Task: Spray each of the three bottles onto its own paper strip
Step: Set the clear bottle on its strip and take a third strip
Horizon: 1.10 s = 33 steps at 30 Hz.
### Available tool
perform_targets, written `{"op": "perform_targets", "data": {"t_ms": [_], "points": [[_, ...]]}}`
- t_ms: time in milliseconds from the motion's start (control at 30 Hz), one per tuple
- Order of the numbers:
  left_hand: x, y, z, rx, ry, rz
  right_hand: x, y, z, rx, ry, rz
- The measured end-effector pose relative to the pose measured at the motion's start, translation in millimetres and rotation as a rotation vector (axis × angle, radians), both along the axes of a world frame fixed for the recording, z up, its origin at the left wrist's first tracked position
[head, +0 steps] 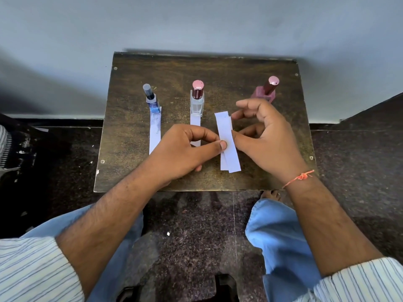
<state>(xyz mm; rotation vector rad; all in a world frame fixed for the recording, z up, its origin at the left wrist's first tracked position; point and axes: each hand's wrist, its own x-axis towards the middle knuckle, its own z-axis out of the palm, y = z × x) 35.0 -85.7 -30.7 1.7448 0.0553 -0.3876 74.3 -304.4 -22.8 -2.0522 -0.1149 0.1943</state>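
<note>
Three bottles stand in a row on a small dark table [218,68]: a blue bottle [151,100] at the left, a clear bottle with a maroon cap [197,101] in the middle, and a pink bottle [265,92] at the right. One paper strip [155,131] lies in front of the blue bottle, with its far end under it. Another strip [194,123] lies before the clear bottle, partly hidden by my left hand [187,149]. That hand pinches two overlapping white strips [226,131] between thumb and forefinger above the table. My right hand [268,140] holds their right edge with its thumb.
The table backs onto a grey wall [196,22]. Dark speckled floor [349,160] surrounds it. My knees in blue jeans [279,232] sit below the table's front edge. A dark object [13,144] stands on the floor at the far left.
</note>
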Motion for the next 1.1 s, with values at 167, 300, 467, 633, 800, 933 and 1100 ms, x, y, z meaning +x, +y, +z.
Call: {"op": "perform_targets", "data": {"t_ms": [167,300,467,633,800,933,1100], "points": [[2.1,-5.7,-0.9,0.007,0.003,-0.023,0.4,-4.6,3.8,0.188,0.198,-0.074],[2.3,-10.7,-1.2,-0.001,0.01,-0.024,3.0,-14.1,9.3,0.291,0.246,-0.082],[4.8,-14.4,-1.7,0.042,0.015,-0.023,9.3,-47.2,15.2,0.201,0.278,-0.064],[3.7,-24.2,-1.9,0.118,0.052,-0.044,14.6,-84.9,13.7,-0.02,0.214,-0.216],[4.2,-31.5,-0.7,0.166,0.079,-0.055,15.4,-106.8,9.0,-0.174,0.172,-0.299],[3.6,-34.7,0.8,0.171,0.085,-0.048,13.6,-109.9,7.6,-0.279,0.108,-0.32],[2.3,-34.1,0.9,0.141,0.062,-0.022,15.0,-109.6,6.7,-0.404,0.051,-0.36]]}}
